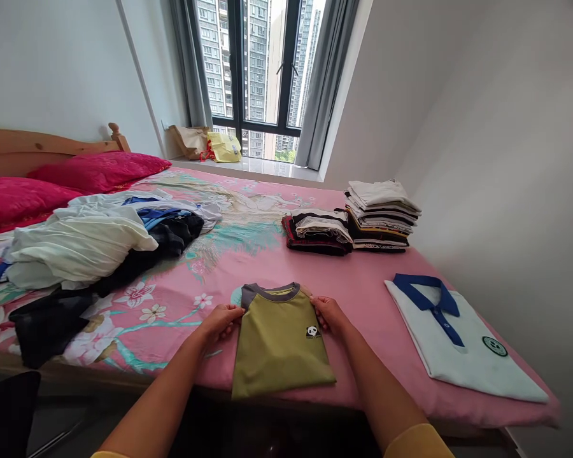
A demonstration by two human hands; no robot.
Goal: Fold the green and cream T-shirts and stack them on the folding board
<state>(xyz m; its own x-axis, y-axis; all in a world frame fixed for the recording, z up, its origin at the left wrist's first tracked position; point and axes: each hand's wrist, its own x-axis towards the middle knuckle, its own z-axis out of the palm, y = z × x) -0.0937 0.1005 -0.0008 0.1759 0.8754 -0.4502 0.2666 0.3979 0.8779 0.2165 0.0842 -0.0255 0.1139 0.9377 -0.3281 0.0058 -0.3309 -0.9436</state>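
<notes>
Left fingers (235, 310), right fingers (319, 302) pinched olive panda T-shirt (279, 350) | windowsill (267, 167) held paper bag (190, 141), yellow bag (225, 147) | contents hidden from me

Left forearm (160, 385) and right forearm (386, 385), both bare, extended forward and angled inward from the lower edge of view; left hand (224, 320), in a thumb-and-finger pinch, remaining fingers curled; right hand (332, 314), likewise pinching, nearly level with the left, set apart.
</notes>
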